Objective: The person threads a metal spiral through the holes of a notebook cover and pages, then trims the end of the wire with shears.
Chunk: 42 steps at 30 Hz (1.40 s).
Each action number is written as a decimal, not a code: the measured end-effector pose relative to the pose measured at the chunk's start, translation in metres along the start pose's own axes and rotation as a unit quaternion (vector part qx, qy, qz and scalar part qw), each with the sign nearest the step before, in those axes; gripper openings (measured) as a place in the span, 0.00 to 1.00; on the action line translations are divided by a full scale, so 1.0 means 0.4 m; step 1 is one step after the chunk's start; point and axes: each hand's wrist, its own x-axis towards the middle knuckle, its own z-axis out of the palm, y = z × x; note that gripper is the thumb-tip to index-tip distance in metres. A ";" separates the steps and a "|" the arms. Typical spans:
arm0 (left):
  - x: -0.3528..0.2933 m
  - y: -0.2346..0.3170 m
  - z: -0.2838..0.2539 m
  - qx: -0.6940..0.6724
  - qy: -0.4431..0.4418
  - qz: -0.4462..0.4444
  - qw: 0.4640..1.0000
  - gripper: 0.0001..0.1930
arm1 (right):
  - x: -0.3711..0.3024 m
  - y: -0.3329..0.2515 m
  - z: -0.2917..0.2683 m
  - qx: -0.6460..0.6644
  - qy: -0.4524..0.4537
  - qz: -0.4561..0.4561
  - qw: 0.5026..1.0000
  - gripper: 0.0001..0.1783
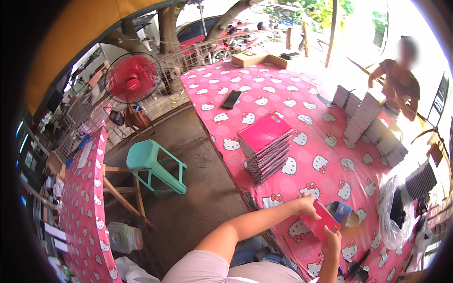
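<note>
A spiral-bound notebook with a pink-red cover (322, 218) is held between my two hands above the table's near edge. My left hand (309, 206) grips its upper left corner, fingers closed over the edge. At the lower right end, my right hand (332, 238) pinches the cover with its thumb on top. Just beyond the notebook lies a blue and tan round item (343, 213), perhaps a roll of tape. Farther off to the left rises a tall stack of pink spiral notebooks (265, 144).
The pink patterned table (283, 101) bears a phone (231, 99), cardboard box (249, 58) and several notebook stacks (362, 117). A clear plastic bag (394, 212) sits at right. Another person (400, 87) stands beyond. On the left are a green stool (153, 162) and red fan (132, 78).
</note>
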 end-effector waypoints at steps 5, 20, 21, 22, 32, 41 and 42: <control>0.034 -0.056 0.025 -0.053 -0.027 0.015 0.998 0.68 | 0.042 0.057 -0.098 -0.037 -0.110 -0.062 0.991 0.18; -0.187 -0.297 0.083 -0.185 0.134 0.457 0.859 0.70 | -0.020 0.089 -0.053 -0.250 -0.016 -0.052 0.967 0.33; -0.202 -0.290 0.078 -0.172 0.165 0.493 0.837 0.70 | -0.021 0.086 -0.047 -0.250 -0.014 -0.054 0.967 0.33; -0.210 -0.290 0.076 -0.159 0.196 0.527 0.811 0.71 | -0.017 0.085 -0.039 -0.252 -0.015 -0.054 0.966 0.33; -0.158 -0.325 0.115 -0.079 0.194 0.440 0.873 0.71 | 0.000 0.075 -0.012 -0.262 -0.010 -0.055 0.963 0.34; -0.168 -0.261 0.093 -0.141 0.082 0.440 0.883 0.64 | -0.014 0.063 -0.016 -0.257 0.017 -0.048 0.965 0.35; -0.146 -0.288 0.124 -0.139 0.083 0.385 0.909 0.66 | -0.012 0.059 -0.009 -0.260 0.017 -0.046 0.964 0.35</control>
